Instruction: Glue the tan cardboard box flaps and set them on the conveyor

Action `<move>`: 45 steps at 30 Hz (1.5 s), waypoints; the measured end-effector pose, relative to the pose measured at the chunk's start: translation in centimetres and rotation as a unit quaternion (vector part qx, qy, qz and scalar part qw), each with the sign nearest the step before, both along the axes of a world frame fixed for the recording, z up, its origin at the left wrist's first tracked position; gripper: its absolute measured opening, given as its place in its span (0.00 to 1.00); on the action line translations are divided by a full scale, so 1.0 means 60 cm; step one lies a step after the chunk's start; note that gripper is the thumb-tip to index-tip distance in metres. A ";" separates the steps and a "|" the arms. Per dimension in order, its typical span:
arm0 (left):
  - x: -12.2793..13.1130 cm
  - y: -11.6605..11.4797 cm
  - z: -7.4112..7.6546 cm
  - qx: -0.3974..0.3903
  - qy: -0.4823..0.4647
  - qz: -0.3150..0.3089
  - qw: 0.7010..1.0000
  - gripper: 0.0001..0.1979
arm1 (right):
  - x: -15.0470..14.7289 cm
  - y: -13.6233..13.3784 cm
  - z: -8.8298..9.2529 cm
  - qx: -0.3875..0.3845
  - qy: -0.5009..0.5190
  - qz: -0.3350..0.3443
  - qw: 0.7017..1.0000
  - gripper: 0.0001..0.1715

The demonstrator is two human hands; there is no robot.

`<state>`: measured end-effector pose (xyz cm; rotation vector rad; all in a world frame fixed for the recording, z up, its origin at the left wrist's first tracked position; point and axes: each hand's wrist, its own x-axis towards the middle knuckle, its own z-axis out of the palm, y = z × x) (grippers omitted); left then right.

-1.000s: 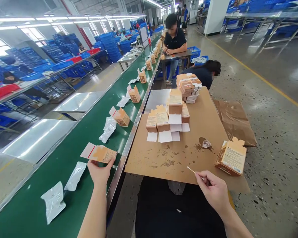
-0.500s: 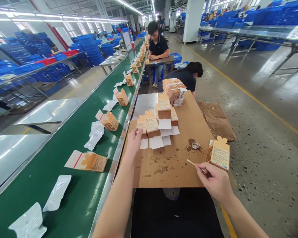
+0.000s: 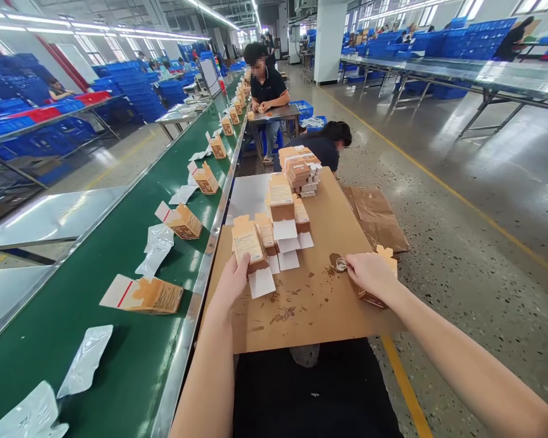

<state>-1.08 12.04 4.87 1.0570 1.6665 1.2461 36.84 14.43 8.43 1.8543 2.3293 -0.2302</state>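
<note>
My left hand (image 3: 232, 280) is closed on the near end of an orange and white carton (image 3: 249, 244), whose white flap hangs open toward me. Other cartons (image 3: 281, 190) stand just beyond it in a cluster, several with white flaps out. My right hand (image 3: 372, 275) is closed in a pinch over a small clear dish (image 3: 341, 264) ringed by a wet brown stain. The cotton swab in that hand is mostly hidden behind the fingers. Another carton (image 3: 387, 258) stands at the table's right edge, partly covered by the right hand.
A green conveyor belt (image 3: 132, 331) runs along the left, bearing open cartons (image 3: 148, 295) and silver pouches (image 3: 86, 359). Flat cartons are stacked (image 3: 301, 167) at the far end of the cardboard-covered table (image 3: 310, 328). One person (image 3: 267, 88) sits beyond; another (image 3: 315, 146) bends low beside the table.
My left hand has taken hold of a carton and drawn it nearer, tilting it. The right hand has moved forward and left with the swab to the dish. The view has turned slightly right.
</note>
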 end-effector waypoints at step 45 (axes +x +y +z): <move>0.074 -0.257 -0.082 -0.007 0.088 0.047 0.995 0.40 | -0.131 -0.295 -0.182 0.079 0.513 -0.057 0.853 0.31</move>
